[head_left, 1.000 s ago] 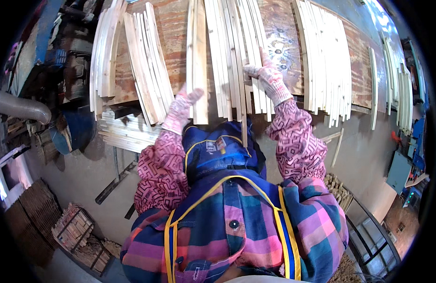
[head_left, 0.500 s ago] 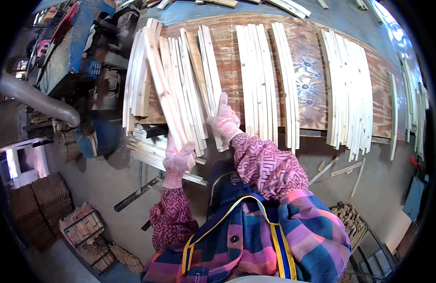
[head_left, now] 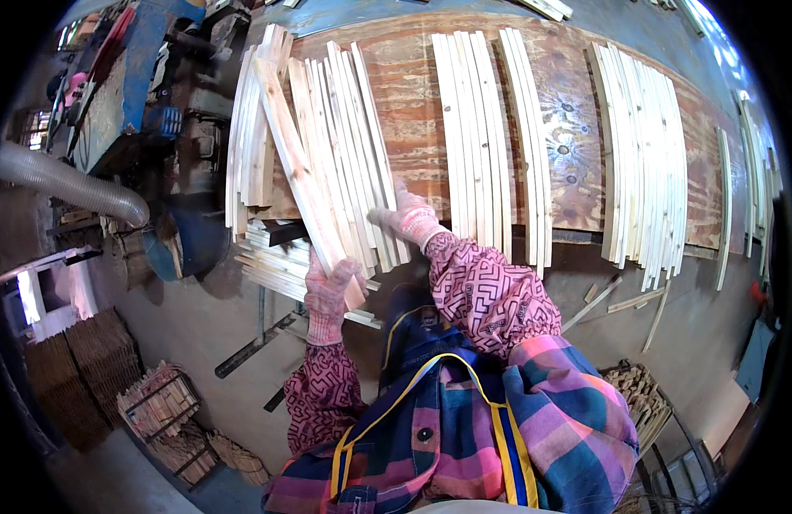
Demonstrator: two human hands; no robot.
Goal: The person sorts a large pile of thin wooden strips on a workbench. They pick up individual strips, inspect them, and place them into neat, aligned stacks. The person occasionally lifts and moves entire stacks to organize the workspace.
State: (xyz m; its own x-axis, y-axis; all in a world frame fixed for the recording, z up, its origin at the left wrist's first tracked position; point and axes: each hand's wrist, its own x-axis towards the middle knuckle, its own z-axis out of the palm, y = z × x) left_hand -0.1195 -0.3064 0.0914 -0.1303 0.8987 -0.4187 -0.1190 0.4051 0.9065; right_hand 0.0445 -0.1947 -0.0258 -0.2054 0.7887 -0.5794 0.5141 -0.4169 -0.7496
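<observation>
My left hand, in a pale pink knit glove, is closed around the near end of a wooden strip. That strip lies slanted across others, its far end leaning left. My right hand, gloved alike, rests against the right side of a group of wooden strips, near their front ends. Its thumb and a finger are spread over the outermost strips, and the other fingers are partly hidden. These strips lie side by side, front ends past the table edge.
More strips lie on the plywood table: a bundle, a narrow one and a wide one. Below the left edge sits a stack of strips. A machine with a hose stands left. Offcuts lie on the floor.
The strips at my right hand have shifted left and closed up against their neighbours. My right hand has moved slightly left and down. My left hand keeps hold of the slanted strip.
</observation>
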